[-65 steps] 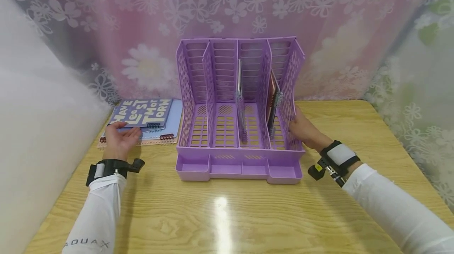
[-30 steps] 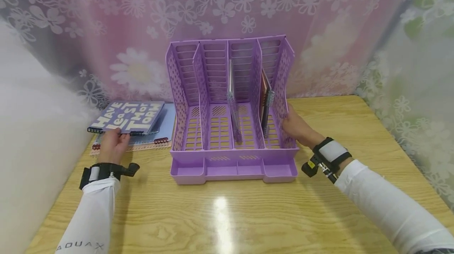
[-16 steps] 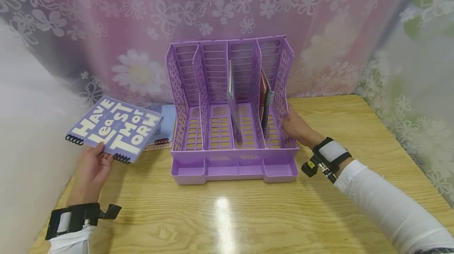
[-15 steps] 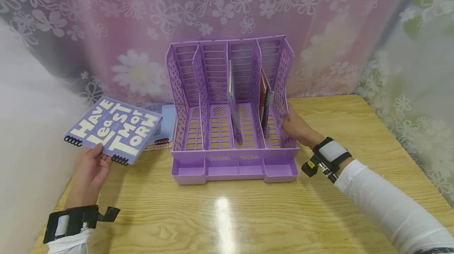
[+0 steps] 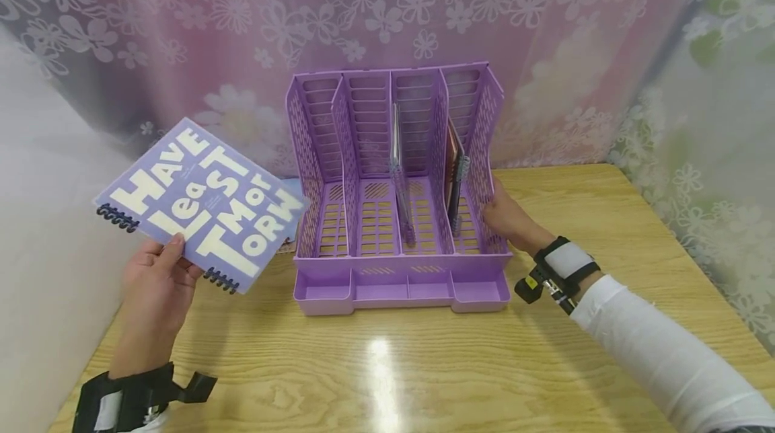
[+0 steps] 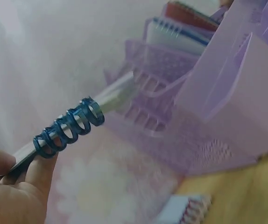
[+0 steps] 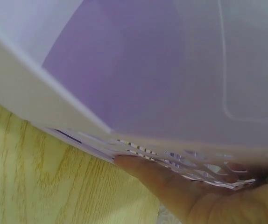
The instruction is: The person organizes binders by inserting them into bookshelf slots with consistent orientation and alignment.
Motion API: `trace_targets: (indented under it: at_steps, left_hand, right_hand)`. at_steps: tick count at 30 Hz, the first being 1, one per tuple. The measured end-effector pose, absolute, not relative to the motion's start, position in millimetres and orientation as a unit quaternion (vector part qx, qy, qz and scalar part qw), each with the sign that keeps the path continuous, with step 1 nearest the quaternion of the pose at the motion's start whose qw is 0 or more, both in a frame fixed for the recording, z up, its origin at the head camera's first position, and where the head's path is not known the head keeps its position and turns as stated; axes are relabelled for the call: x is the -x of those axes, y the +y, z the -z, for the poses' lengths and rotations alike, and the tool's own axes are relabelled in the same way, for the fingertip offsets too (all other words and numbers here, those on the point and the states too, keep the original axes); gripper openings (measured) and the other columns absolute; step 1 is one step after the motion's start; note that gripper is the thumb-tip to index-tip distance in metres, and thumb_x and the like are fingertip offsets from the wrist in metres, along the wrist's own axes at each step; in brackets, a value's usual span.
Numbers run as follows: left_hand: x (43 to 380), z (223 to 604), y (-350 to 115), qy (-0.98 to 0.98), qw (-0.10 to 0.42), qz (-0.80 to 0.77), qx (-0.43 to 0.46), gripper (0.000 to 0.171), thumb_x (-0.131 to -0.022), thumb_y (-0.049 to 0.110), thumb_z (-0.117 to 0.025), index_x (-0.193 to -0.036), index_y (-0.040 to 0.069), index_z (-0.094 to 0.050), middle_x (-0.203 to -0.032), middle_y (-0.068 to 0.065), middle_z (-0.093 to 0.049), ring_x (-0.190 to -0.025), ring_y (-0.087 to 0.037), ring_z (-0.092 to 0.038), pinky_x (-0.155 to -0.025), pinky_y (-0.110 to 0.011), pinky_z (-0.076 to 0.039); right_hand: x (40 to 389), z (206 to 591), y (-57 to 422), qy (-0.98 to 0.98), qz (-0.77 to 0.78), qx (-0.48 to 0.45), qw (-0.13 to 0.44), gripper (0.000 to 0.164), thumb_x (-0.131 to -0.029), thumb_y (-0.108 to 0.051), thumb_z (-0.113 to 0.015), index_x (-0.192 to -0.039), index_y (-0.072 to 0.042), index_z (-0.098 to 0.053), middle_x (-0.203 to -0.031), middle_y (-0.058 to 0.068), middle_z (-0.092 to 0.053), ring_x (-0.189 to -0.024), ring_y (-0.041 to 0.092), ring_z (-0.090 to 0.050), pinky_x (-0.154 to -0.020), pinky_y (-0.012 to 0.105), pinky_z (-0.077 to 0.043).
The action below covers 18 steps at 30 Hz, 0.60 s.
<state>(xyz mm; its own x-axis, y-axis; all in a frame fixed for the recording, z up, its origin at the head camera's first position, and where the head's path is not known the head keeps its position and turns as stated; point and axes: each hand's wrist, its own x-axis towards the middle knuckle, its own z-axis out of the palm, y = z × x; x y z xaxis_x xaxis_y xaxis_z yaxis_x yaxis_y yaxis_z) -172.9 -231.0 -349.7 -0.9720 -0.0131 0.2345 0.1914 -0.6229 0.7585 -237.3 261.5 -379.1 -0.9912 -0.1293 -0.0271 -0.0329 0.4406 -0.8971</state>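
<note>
My left hand (image 5: 157,285) pinches a purple spiral notebook (image 5: 200,198) by its bound edge, thumb over the cover lettered in cream. The notebook is raised above the table at the left; the left wrist view sees it edge-on, with the notebook's coil (image 6: 68,128) beside the fingers. A purple desk file organizer (image 5: 399,261) stands upright in the middle. My right hand (image 5: 514,218) holds its right side wall, and the right wrist view has the hand (image 7: 194,196) against the lattice, some fingers hidden. Inside the organizer stand a thin spiral notebook (image 5: 401,184) and, further right, darker notebooks (image 5: 454,177).
Behind the raised notebook, light blue notebooks (image 5: 293,191) lie on the table, mostly covered from view. The organizer has low front trays (image 5: 327,285). A flowered curtain (image 5: 387,9) hangs close behind it, and a white surface (image 5: 48,218) borders the table's left side.
My left hand has taken the purple notebook off the pile, drawn it left and toward me, then raised and tilted it toward my view. The right hand stays on the organizer.
</note>
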Motion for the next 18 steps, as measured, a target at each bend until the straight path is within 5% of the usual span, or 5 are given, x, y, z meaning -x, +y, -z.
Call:
trace_targets:
  at_steps: [10,14,18]
  left_hand:
    - [178.2,321.4,-155.8,-0.602,0.156,0.781,0.049,0.034,-0.088,0.015,-0.054,-0.114,-0.006,-0.052,-0.090,-0.007,-0.066,-0.077,-0.017,-0.063,-0.059,-0.023,-0.051]
    - [187.3,320.5,-133.9,-0.664,0.177,0.724,0.048,0.024,-0.089,0.020,-0.053,-0.085,-0.004,-0.052,-0.061,0.000,-0.047,-0.058,-0.011,-0.052,-0.056,-0.021,-0.048]
    - [194.4,320.7,-115.6,-0.717,0.207,0.664,0.058,0.025,-0.091,0.021,-0.049,-0.082,-0.002,-0.051,-0.054,0.001,-0.036,-0.049,-0.012,-0.038,-0.052,-0.022,-0.043]
  right_hand:
    - [235.6,379.6,261.2,0.850,0.523,0.049,0.037,0.068,-0.082,0.006,-0.022,-0.142,-0.003,0.008,-0.146,0.031,-0.010,-0.131,0.041,-0.014,-0.107,0.056,-0.013]
    - [234.6,379.4,260.9,0.852,0.521,0.046,0.035,0.067,-0.084,0.005,-0.023,-0.143,-0.004,0.008,-0.145,0.032,-0.010,-0.131,0.042,-0.014,-0.106,0.057,-0.014]
    - [234.1,379.2,260.7,0.849,0.524,0.046,0.041,0.067,-0.085,0.005,-0.023,-0.143,-0.005,0.010,-0.146,0.031,-0.009,-0.131,0.042,-0.013,-0.107,0.057,-0.013]
